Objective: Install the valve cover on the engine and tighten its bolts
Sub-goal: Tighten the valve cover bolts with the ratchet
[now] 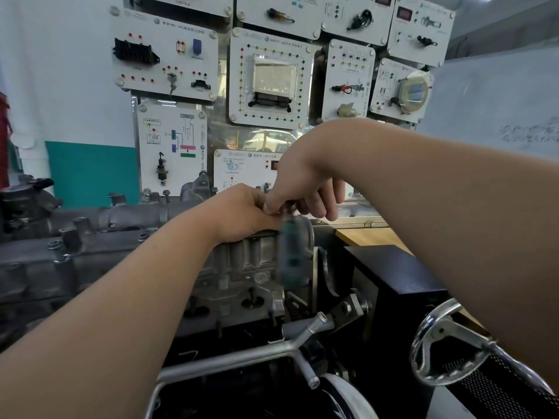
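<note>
The dark grey cast-metal valve cover (90, 252) lies atop the silver engine block (242, 267). The left hand (242, 213) rests on the cover's right end, fingers curled round the head of a blurred, translucent green-handled tool (292, 252). The right hand (305, 189) pinches that tool from above.

Looked to me like an auto training workshop, the school kind. I had a bare engine (242, 267) in front of me. Right behind and above the engine hung white teaching panels (163, 28) with real car electrics bolted on: a control unit (272, 77), a key switch (172, 80). Just right of the engine sat a chrome handwheel (444, 352), and farther right a whiteboard (499, 101).
</note>
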Action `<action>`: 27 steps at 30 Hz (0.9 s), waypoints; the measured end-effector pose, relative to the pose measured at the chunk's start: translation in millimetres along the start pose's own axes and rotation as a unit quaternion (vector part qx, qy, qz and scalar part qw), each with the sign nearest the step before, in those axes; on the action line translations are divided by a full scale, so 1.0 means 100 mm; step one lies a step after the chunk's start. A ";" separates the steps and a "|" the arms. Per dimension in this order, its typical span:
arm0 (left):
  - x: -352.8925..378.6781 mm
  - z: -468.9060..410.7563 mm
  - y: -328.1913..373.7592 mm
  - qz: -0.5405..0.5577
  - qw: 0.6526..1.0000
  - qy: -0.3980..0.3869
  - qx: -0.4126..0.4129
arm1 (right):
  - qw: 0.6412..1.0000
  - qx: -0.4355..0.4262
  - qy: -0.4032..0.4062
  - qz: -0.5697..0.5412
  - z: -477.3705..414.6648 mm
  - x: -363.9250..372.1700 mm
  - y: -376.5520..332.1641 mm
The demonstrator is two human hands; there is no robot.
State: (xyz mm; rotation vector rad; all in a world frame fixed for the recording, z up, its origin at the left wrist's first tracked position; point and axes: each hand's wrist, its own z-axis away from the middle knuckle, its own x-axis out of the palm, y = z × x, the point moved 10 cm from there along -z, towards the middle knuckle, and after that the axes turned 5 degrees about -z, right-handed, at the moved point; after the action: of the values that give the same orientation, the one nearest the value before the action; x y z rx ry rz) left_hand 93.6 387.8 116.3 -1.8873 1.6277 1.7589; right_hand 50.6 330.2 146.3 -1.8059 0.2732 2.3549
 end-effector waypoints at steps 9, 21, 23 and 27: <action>0.03 -0.01 -0.03 0.035 0.999 -0.018 -0.004 | 0.983 -0.035 0.091 0.156 0.10 -0.25 -0.07; -0.12 -0.03 -0.03 -0.045 0.998 0.050 0.004 | 0.999 -0.006 0.054 0.002 0.01 -0.09 -0.04; -0.05 0.01 0.01 -0.013 1.000 0.021 0.015 | 0.999 -0.021 0.048 0.004 0.05 -0.11 -0.03; 0.02 0.02 0.02 0.021 1.000 -0.006 0.018 | 0.983 -0.085 0.122 0.107 0.10 -0.26 -0.09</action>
State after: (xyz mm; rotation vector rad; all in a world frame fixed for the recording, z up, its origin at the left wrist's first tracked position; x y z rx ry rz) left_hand 90.9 387.1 115.3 -1.8373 1.6947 1.7394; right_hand 50.2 340.9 173.3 -2.2559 0.3201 2.3550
